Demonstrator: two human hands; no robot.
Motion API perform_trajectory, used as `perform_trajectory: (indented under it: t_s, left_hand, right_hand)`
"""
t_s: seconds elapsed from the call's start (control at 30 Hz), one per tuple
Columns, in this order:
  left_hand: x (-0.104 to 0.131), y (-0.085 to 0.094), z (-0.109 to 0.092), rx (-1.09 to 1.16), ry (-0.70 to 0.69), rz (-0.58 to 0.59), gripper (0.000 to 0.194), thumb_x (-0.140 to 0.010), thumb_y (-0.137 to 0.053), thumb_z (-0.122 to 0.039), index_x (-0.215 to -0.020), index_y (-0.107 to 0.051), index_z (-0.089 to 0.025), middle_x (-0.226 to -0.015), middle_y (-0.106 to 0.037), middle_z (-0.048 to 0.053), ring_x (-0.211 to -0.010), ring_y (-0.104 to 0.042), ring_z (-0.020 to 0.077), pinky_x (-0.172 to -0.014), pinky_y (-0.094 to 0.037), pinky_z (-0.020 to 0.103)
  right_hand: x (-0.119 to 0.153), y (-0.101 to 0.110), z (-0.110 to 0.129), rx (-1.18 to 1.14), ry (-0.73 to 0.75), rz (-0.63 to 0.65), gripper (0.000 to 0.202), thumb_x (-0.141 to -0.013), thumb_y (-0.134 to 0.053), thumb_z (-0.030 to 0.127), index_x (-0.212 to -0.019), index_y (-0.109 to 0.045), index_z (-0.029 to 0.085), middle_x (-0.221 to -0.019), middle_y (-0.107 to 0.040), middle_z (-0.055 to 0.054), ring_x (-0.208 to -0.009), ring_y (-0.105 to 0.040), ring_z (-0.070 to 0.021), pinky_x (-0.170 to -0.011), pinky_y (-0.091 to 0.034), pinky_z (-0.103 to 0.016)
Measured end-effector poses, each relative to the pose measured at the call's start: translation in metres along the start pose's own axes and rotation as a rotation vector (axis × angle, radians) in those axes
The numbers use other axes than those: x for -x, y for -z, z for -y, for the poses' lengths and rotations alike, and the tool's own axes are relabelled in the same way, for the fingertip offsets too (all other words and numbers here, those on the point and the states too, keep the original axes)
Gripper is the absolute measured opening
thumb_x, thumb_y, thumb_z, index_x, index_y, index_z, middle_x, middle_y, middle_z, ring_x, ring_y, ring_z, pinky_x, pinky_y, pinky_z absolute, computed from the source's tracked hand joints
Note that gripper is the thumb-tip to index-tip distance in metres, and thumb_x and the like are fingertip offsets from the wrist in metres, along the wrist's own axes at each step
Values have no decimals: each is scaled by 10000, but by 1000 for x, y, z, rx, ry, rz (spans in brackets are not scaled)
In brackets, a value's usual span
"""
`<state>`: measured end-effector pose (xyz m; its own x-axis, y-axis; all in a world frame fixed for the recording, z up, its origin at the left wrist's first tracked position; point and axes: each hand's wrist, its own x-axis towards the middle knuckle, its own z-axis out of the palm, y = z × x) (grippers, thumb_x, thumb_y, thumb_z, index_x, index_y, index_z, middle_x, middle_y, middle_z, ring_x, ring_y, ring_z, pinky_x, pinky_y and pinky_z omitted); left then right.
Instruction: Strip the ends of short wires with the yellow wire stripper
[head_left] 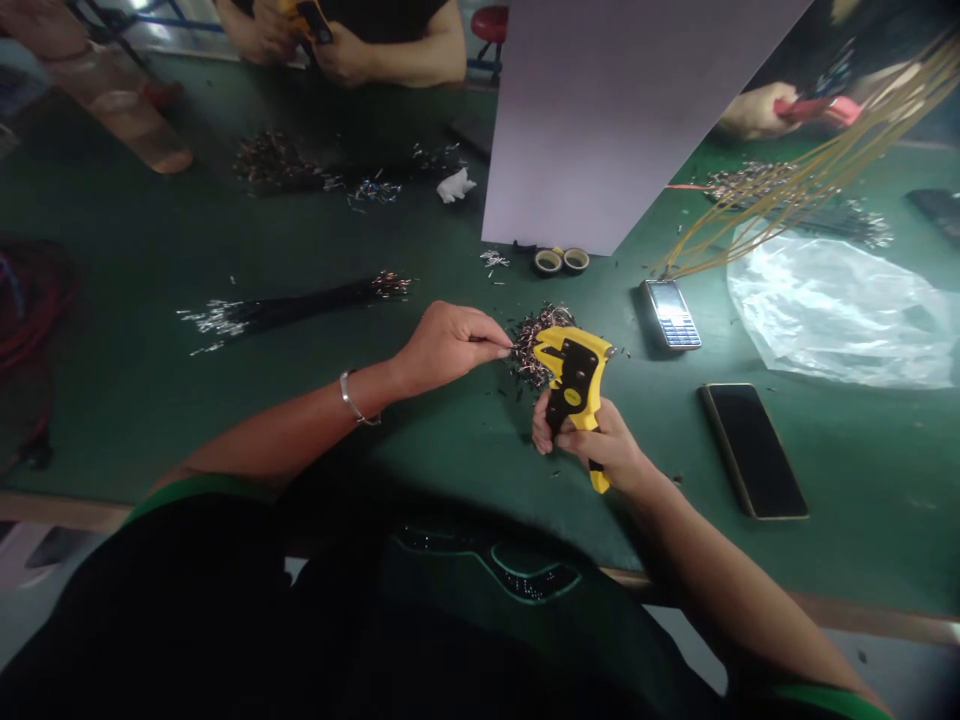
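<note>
Wire pieces [534, 345] are heaped on the green table [420, 420], at its middle. Left of the heap, a bundle of black wires [300, 305] is laid flat. The left hand [450, 345] is extended to the heap's left edge, its fingertips pinched on something small; what is pinched cannot be told. A yellow wire stripper [574, 385] is clenched by its handles in the right hand [596, 445], its head resting over the heap. Further right, a keypad phone [671, 315] and a dark smartphone [754, 450] are lying flat.
</note>
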<state>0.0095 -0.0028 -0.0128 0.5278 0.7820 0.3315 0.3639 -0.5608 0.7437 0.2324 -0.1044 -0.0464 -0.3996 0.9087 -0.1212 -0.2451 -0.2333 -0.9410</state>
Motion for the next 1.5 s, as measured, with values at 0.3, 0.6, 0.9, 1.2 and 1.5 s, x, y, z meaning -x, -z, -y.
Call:
perform_trajectory:
  t_s: [0.3, 0.6, 0.9, 1.2, 1.5]
  left_hand:
    - [0, -1, -7, 174, 198, -14, 46, -727, -726, -186, -734, -771, -178, -698, -757, 27, -659, -695, 138, -623, -521, 219]
    - [-5, 7, 5, 124, 242, -14, 94, -710, -679, -205, -715, -766, -170, -625, -726, 25, -607, -667, 132, -591, -510, 221]
    - [-10, 2, 41, 197, 577, 85, 114, -621, -676, -133, -715, -736, -110, -515, -655, 37, -464, -626, 133, -425, -500, 211]
    - [-33, -34, 31, 410, 539, 162, 86, -611, -698, -66, -672, -732, -116, -562, -671, 22, -508, -620, 95, -545, -554, 233]
    - [-39, -14, 23, 291, 492, 67, 56, -664, -716, -161, -705, -741, -133, -542, -653, 21, -401, -507, 63, -381, -397, 198]
  right_hand:
    - [-3, 8, -4, -53, -19, 52, 366, -639, -714, 197, -992, -619, 176, -715, -649, -11, -625, -597, -181, -638, -469, -348]
    - [-4, 8, 7, -17, -80, 117, 488, -639, -765, 295, -1089, -613, 183, -851, -672, -55, -736, -622, -217, -712, -470, -376]
    - [0, 11, 7, -10, -121, 159, 642, -643, -723, 192, -1261, -549, 180, -986, -668, -79, -867, -636, -235, -795, -472, -385]
    - [-2, 14, 18, -61, -5, -43, 635, -591, -734, 183, -1207, -582, 193, -915, -682, -49, -797, -650, -235, -802, -497, -417]
    - [2, 26, 32, 40, 114, -216, 629, -650, -745, 185, -1256, -576, 214, -1013, -672, -56, -928, -642, -248, -924, -471, -442]
